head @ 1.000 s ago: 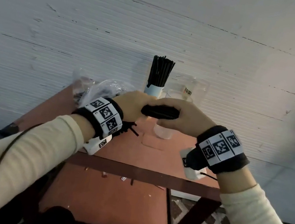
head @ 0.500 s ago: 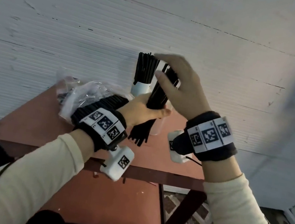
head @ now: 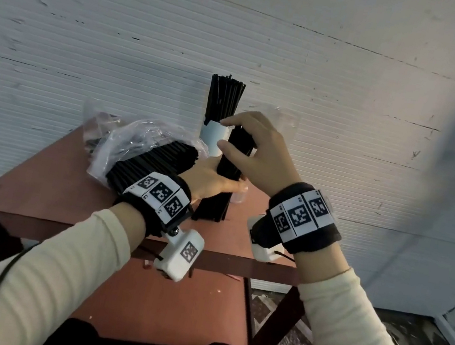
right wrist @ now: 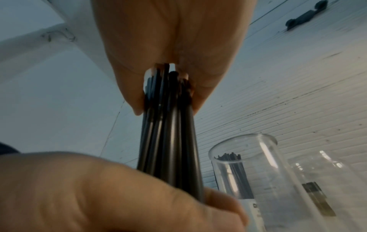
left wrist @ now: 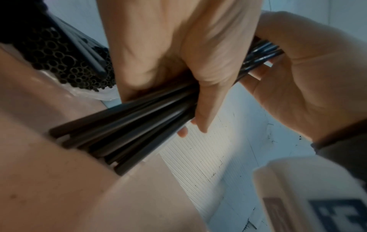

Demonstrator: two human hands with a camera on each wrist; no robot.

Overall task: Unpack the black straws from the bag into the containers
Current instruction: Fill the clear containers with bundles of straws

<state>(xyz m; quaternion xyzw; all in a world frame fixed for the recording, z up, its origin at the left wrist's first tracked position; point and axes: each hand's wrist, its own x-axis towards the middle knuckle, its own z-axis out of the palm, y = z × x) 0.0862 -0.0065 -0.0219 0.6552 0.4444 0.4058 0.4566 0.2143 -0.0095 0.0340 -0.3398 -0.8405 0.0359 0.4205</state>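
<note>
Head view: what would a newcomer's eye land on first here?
The upright bundle of black straws at the centre, gripped low by the left hand and near its top by the right hand, above the red table. Behind it a white container already stands full of straws, and to the left a clear bag holds many more.

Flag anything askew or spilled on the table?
Nothing spilled. The bundle of black straws in both hands has uneven lower ends that splay out against the table. The left hand grips its middle; the right hand holds the top. The bag lies crumpled, straws still inside.
</note>
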